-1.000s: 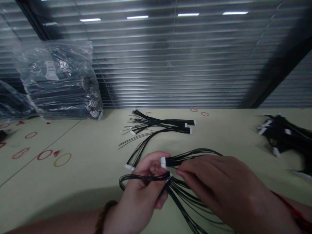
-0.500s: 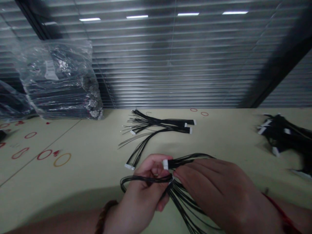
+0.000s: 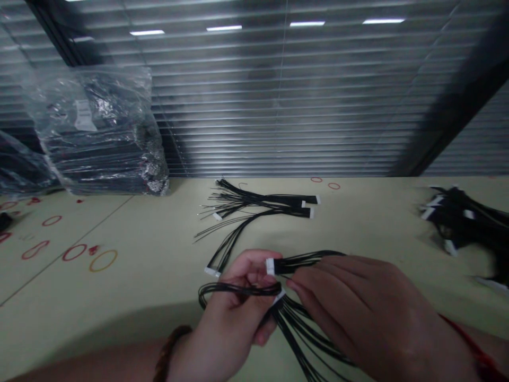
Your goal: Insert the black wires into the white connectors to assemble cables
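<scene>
Low in the middle, my left hand (image 3: pixel 234 323) is closed around a black wire harness (image 3: pixel 300 339). A white connector (image 3: pixel 270 266) stands up by its fingertips, with black wires running off to the right. Lower down, a second white connector (image 3: pixel 279 297) sits at the thumb, and a loop of wires (image 3: pixel 222 288) bends back over the hand. My right hand (image 3: pixel 358 313) is just to the right, its thumb and forefinger pinched at what looks like a thin black wire near the connectors. Its other fingers are curled over, hiding part of the wires.
Behind my hands, several black harnesses (image 3: pixel 258 201) with white connectors lie on the table (image 3: pixel 159 233). A blurred harness pile (image 3: pixel 465 212) is at right. At left are a clear bag of wires (image 3: pixel 103 148) and scattered rubber bands (image 3: pixel 74 252). Blinds (image 3: pixel 278 116) stand behind.
My right hand has shifted slightly right, its fingertips a little farther from the connectors. The lower white connector shows more. My left hand keeps its hold.
</scene>
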